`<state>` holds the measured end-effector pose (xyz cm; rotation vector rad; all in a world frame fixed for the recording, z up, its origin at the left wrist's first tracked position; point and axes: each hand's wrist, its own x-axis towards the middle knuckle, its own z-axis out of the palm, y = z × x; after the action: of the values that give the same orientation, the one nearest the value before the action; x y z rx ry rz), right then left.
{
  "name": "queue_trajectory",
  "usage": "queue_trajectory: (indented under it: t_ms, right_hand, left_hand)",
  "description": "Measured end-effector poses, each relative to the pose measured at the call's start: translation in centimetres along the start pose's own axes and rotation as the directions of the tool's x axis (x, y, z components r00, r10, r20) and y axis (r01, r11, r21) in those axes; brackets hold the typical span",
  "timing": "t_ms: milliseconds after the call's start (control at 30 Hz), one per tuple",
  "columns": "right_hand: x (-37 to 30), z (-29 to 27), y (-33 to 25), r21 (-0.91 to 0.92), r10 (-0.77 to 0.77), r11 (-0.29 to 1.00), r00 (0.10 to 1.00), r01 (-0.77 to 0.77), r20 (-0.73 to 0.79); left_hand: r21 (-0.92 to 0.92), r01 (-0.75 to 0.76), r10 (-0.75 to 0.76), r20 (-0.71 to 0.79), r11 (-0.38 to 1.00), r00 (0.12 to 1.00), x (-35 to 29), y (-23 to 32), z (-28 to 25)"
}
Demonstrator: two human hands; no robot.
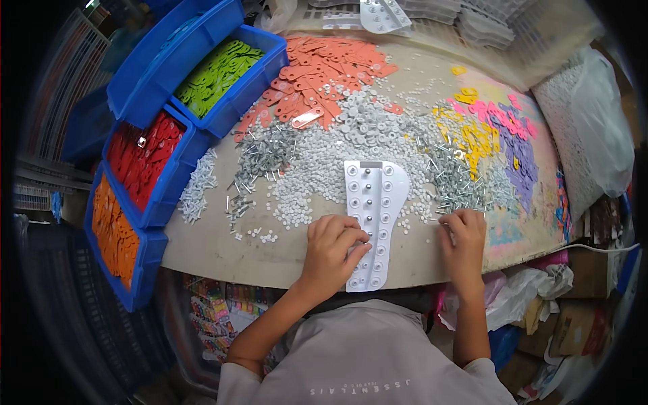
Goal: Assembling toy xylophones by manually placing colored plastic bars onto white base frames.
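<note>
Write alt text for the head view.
A person's left hand reaches over a white board with round sockets; the right hand is at silver pins. White discs and coral pieces lie beyond; blue bins of coloured parts stand at left.

White plate [399, 192] partly beneath left grip [329, 248], right grip [464, 236] contents unclear

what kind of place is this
Probably a small assembly workshop: metal pins and coral plastic strips lie heaped on the table, with blue bins of coloured pieces at its left side.
</note>
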<state>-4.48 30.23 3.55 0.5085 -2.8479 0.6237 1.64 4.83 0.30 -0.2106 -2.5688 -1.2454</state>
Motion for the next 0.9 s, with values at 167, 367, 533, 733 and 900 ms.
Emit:
queue_trajectory:
  t_ms: [167, 367, 533, 733, 900]
  right_hand:
    - [-0.7, 0.4, 1.4, -0.046, 0.022, 0.999, 1.0, -0.023, -0.006]
    - [-0.8, 1.1, 1.8, -0.106, 0.029, 0.994, 1.0, -0.029, 0.006]
    - [-1.0, 1.1, 1.5, -0.059, 0.033, 0.998, 0.996, -0.038, -0.086]
    - [-1.4, 0.1, -0.2, 0.315, 0.176, 0.938, 0.982, -0.144, -0.074]
    - [-1.8, 0.8, -5.0, 0.511, 0.011, 0.859, 0.999, -0.033, 0.046]
  left_hand:
    - [0.048, -0.031, 0.031, 0.0, 0.998, 1.0, 0.1, 0.2, 0.0]
    - [0.201, -0.243, 0.218, 0.139, 0.949, 0.966, -0.9, 1.0, -0.5]
    - [0.263, -0.048, 0.078, -0.107, 0.964, 0.991, -1.7, -0.7, -3.4]
    - [0.502, 0.371, -0.165, -0.406, 0.782, 0.899, -2.1, -7.0, -10.7]
    - [0.504, 0.354, -0.207, -0.325, 0.788, 0.923, -3.0, -8.8, -11.1]
